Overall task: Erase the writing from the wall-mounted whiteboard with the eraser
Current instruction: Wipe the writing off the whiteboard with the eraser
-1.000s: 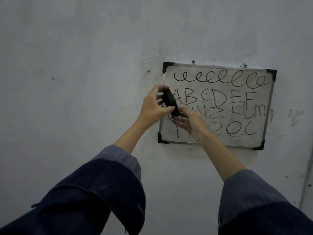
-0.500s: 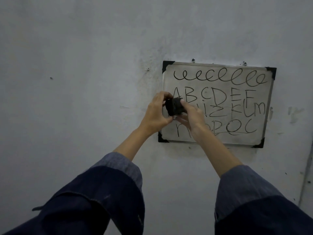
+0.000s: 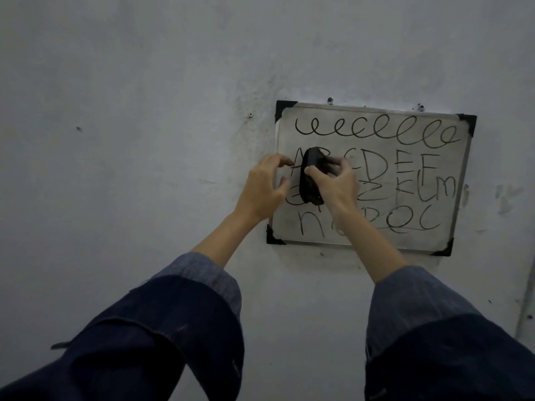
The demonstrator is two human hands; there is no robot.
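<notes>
A small whiteboard with black corner caps hangs on the grey wall, covered in black loops and several rows of letters. A black eraser stands upright over the left part of the board, at the letters A and B. My right hand grips it from the right, thumb on its front and fingers curled around the back. My left hand hovers just left of the eraser with fingers spread and nothing in it, over the board's left edge. My hands hide some of the letters in the two lower rows.
The grey plaster wall surrounds the board, with a small screw to its upper left and smudges to its right. A vertical wall edge runs down at the lower right. Dark denim sleeves fill the bottom.
The eraser passed from my left hand to my right hand. My left hand let go and opened. The eraser turned upright and rose to the A and B.
</notes>
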